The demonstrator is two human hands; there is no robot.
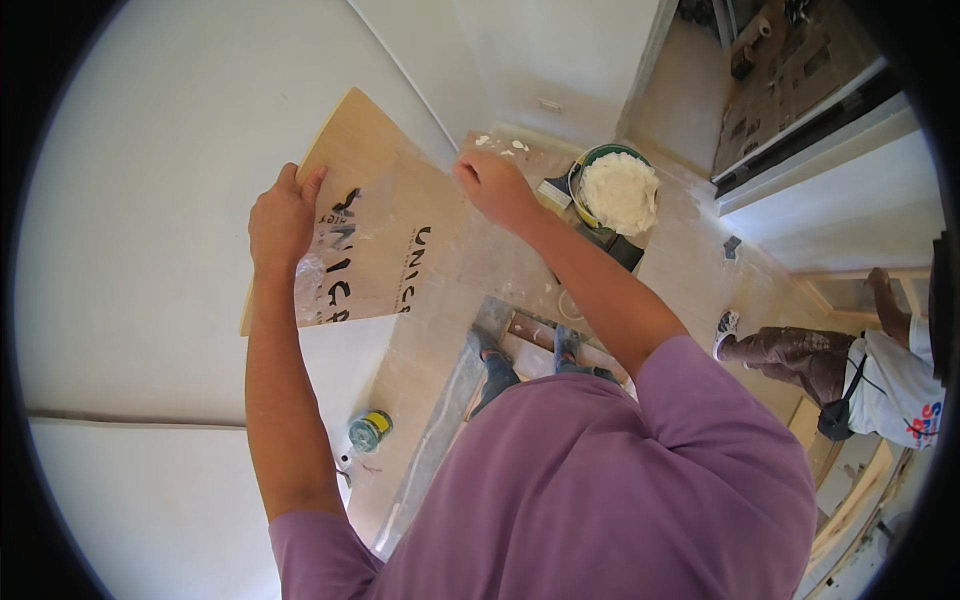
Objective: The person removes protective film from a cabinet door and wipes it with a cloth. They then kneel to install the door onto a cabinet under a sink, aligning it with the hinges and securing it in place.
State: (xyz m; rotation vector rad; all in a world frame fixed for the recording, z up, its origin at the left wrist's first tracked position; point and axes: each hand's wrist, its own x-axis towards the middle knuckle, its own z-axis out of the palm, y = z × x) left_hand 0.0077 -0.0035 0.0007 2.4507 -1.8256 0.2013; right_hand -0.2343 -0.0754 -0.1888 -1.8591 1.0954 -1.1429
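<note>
Soft, fairly bright light, faint shadows, strong fisheye curvature toward blackened corners.

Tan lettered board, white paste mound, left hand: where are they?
Tan lettered board [383,215]: head view, middle of its printed face.
White paste mound [618,192]: head view, its rounded top.
Left hand [281,222]: head view, its back.

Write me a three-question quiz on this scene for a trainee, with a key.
1. True or false: the right hand is dipped in the bucket.
2. What does the left hand hold, and by which side?
3. Choose the main colour of the label on the container standing on the floor: A) red, B) yellow, C) purple.

Key:
1. False; it is raised near the right side of what the left hand holds.
2. A tan board with dark print, by its left edge.
3. B.
</note>
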